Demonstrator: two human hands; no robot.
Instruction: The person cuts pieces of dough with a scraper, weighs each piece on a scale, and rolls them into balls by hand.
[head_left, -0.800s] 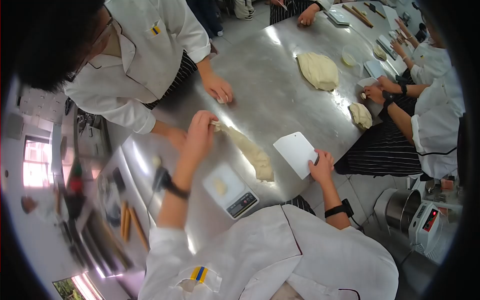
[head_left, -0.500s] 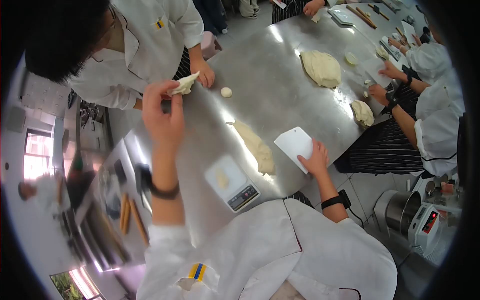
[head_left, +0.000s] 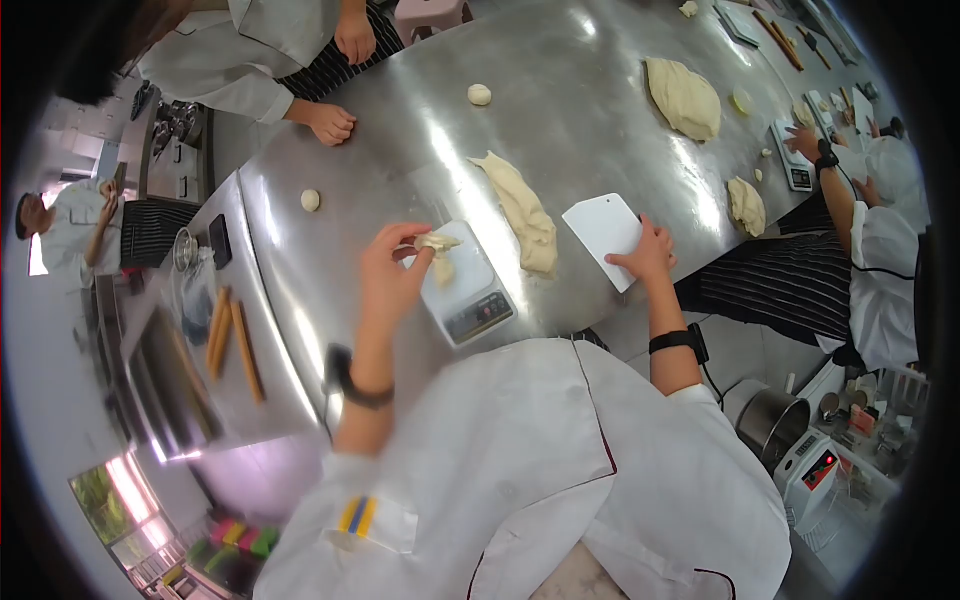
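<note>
My left hand pinches a small torn piece of dough above the white digital scale. Another pale bit of dough lies on the scale's plate, just under the held piece. A long, uneven strip of dough rests on the steel table between the scale and a white scraper. The scraper's right edge is gripped by my right hand, fingers wrapped round it. Two small dough balls, one at the left and one farther back, sit on the metal surface.
Across the steel table, a person rests a fist on its edge. Large dough lumps lie to the right, near a co-worker's hand. Wooden rolling pins are at the left.
My left hand has come down from high over the table to the scale, still holding the dough piece. The view has shifted, showing another dough ball at the left. The scraper remains in my right hand.
</note>
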